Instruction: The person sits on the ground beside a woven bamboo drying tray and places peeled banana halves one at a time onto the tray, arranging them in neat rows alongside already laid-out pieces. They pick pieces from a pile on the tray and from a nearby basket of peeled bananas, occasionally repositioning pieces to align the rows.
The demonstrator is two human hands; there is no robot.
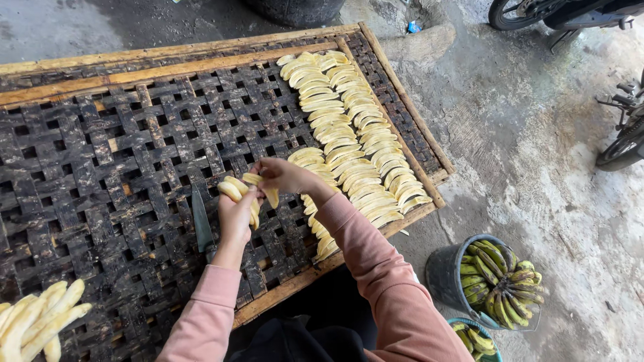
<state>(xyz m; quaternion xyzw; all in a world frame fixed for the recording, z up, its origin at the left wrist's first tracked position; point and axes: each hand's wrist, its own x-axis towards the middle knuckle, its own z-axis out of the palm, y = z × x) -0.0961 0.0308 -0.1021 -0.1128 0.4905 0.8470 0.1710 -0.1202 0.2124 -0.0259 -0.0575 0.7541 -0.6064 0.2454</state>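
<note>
- Pink sleeves (396, 295) come up from the bottom edge, nearest the camera, both arms reaching onto a dark woven rack (100, 167).
- The left hand (236, 216) is closed around a few peeled banana slices (235, 190), fingers curled, the slices sticking up out of the fist.
- The right hand (285, 175), just right of the left and touching its bundle, pinches one slice (265, 190) between fingertips.
- A knife (200, 221) lies flat on the rack just left of the left wrist.
- Right of the right hand, laid slices (355, 127) run in overlapping rows along the rack's far side.
- More peeled pieces (37, 322) lie well left of the left arm.
- Right of the right elbow, on the ground, a bucket (446, 275) holds unpeeled green bananas (500, 278).
</note>
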